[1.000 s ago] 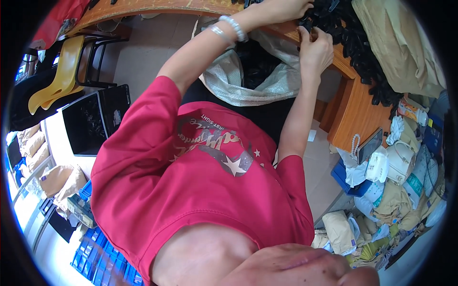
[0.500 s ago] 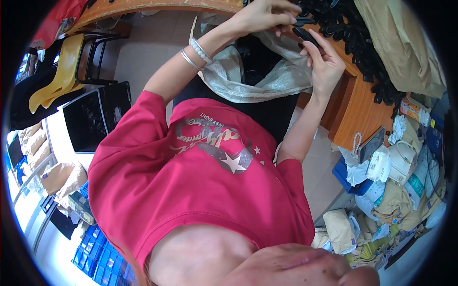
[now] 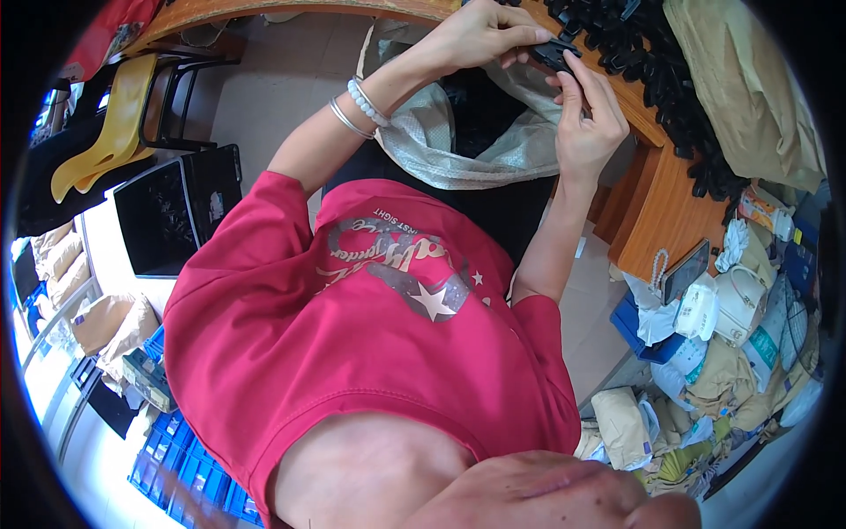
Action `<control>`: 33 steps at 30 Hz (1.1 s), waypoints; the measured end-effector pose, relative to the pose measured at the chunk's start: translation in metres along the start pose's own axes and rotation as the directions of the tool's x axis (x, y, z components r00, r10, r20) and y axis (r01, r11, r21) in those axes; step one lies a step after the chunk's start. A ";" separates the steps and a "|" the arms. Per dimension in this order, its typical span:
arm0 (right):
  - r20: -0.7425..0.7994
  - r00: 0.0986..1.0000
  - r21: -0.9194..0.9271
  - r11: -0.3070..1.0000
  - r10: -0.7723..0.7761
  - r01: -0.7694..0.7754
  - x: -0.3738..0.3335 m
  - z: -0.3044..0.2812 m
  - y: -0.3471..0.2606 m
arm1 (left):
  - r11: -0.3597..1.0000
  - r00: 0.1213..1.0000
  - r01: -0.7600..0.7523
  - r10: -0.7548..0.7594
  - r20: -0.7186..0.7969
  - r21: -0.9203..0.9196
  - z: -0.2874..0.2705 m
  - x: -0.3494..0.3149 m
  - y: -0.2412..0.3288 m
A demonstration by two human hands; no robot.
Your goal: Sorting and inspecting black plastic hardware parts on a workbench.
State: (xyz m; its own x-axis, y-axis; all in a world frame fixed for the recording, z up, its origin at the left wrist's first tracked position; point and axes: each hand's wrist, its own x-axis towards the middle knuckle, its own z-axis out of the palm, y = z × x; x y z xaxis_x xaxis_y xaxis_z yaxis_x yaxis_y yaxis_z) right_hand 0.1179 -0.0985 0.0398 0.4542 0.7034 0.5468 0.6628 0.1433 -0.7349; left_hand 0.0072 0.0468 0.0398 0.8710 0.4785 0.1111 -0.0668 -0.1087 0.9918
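Over the table's near edge, my left hand (image 3: 500, 37) pinches a small black plastic part (image 3: 553, 55) between thumb and fingers. My right hand (image 3: 592, 115) closes on the same dark pieces from the other side, thumb and forefinger pressed against them. Whether they are one piece or two joined cannot be made out. Just below my hands, a white woven sack (image 3: 441, 167) gapes open at my lap, with dark contents inside. A heap of similar black parts (image 3: 634, 66) lies on the wooden table (image 3: 656, 238), beyond my right hand.
A brown paper sack (image 3: 740, 88) leans over the table's right side. Near the table corner are a phone (image 3: 686, 271), a blue bin (image 3: 643, 331) and piled bags (image 3: 723, 379). To the left stand a yellow chair (image 3: 123, 132) and a black bin (image 3: 157, 225); blue crates (image 3: 185, 467) sit lower left.
My hands have come together, so the separate black pieces they held now meet between my fingers. My right hand has shifted slightly left.
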 end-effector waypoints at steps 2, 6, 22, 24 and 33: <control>0.013 0.999 -0.013 0.999 -0.038 0.039 0.001 0.003 0.002 | 0.997 1.000 0.008 -0.010 -0.022 -0.080 -0.002 -0.003 -0.002; 0.035 0.996 -0.044 0.996 -0.081 0.083 0.001 0.004 -0.004 | 0.993 0.994 0.066 -0.075 -0.079 -0.100 -0.004 -0.002 -0.004; 0.039 0.987 0.233 0.959 0.159 -0.163 0.004 0.007 0.012 | 0.950 0.973 -0.227 0.228 0.018 0.217 0.000 -0.023 -0.009; 0.179 0.965 0.264 0.936 0.190 -0.233 0.010 0.001 0.017 | 0.983 0.995 -0.102 0.101 0.014 0.154 0.000 -0.033 -0.003; 0.016 1.000 -0.668 0.744 0.024 -0.007 0.081 0.015 0.059 | 0.806 0.830 0.046 0.298 -0.471 0.590 -0.049 0.001 -0.018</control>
State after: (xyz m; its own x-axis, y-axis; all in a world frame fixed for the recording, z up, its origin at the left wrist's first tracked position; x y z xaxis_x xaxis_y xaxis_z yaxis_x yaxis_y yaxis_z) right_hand 0.1851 -0.0220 0.0345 0.4606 0.7177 0.5223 0.8875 -0.3635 -0.2831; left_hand -0.0149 0.0914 0.0255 0.4740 0.7754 0.4172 0.2729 -0.5798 0.7677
